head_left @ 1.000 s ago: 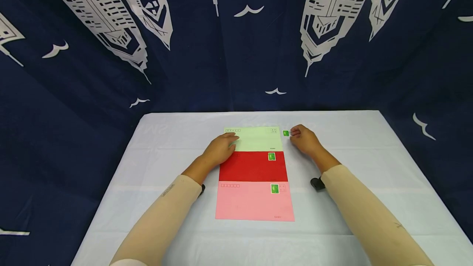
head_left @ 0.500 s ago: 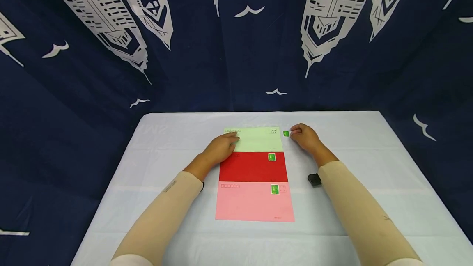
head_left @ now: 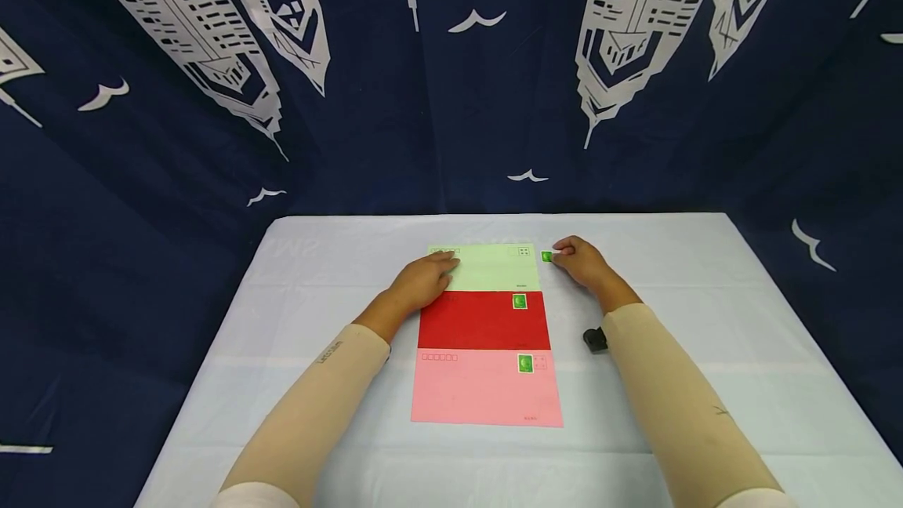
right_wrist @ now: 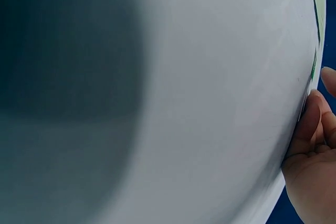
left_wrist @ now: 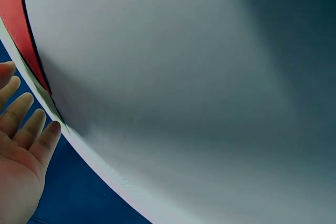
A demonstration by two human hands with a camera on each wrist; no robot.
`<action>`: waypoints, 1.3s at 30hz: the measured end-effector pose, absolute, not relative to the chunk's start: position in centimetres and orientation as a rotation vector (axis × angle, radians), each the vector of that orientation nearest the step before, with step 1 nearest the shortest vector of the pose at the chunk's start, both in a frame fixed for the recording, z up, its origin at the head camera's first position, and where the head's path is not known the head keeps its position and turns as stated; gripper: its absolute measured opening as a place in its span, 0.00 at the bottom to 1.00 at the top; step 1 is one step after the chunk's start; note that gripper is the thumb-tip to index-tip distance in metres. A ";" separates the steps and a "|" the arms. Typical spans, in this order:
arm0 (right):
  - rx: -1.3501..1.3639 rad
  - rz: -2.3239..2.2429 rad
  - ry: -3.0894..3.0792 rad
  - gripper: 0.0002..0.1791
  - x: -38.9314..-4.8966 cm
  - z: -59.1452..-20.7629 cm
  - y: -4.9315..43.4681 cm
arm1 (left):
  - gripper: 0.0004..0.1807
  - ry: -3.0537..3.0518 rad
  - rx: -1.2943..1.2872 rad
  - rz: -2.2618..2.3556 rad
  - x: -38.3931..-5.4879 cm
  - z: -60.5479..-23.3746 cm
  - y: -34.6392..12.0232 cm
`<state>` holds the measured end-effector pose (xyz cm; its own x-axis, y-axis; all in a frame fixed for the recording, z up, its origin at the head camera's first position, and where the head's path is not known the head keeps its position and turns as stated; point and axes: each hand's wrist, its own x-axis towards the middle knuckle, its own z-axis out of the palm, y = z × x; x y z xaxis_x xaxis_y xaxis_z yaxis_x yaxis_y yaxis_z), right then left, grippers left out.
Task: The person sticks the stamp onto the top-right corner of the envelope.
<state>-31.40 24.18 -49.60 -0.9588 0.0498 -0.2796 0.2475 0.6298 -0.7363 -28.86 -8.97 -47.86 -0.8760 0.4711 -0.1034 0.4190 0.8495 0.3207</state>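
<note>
My left hand rests on the left part of a pale green envelope, fingers extended and spread in the left wrist view. Just right of that envelope, a small green stamp with a white border lies on the table. My right hand is at the stamp's right edge, its thumb overlapping part of it in the head view. The index finger sits slightly above, apart from the thumb. In the right wrist view the stamp shows as a thin green strip beyond the thumb.
Below the green envelope lie a red envelope and a pink envelope, edges meeting in a column. Each bears a green stamp near its upper right. A white cloth covers the table; a dark blue printed curtain hangs behind.
My right hand has shifted slightly left, so its thumb now covers the stamp's right side. The left hand has stayed nearly in place on the green envelope.
</note>
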 end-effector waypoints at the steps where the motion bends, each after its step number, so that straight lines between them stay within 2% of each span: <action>1: 0.245 -1.236 2.623 0.21 -31.4 -49.6 24.1 | 0.25 2.848 0.688 0.432 -28.9 -47.9 -9.0; 24: 0.264 -1.228 2.642 0.20 -31.5 -50.0 23.4 | 0.28 2.796 0.645 0.371 -29.1 -48.2 -9.4; 39: 0.368 -1.202 2.617 0.19 -31.5 -49.4 23.4 | 0.29 2.779 0.644 0.375 -29.2 -48.1 -9.1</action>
<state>-31.54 23.40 -49.43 -0.9400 0.1274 -0.3164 0.3231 0.6301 -0.7061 -29.15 -9.06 -48.10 -0.8668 0.4590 -0.1947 0.3910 0.8681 0.3057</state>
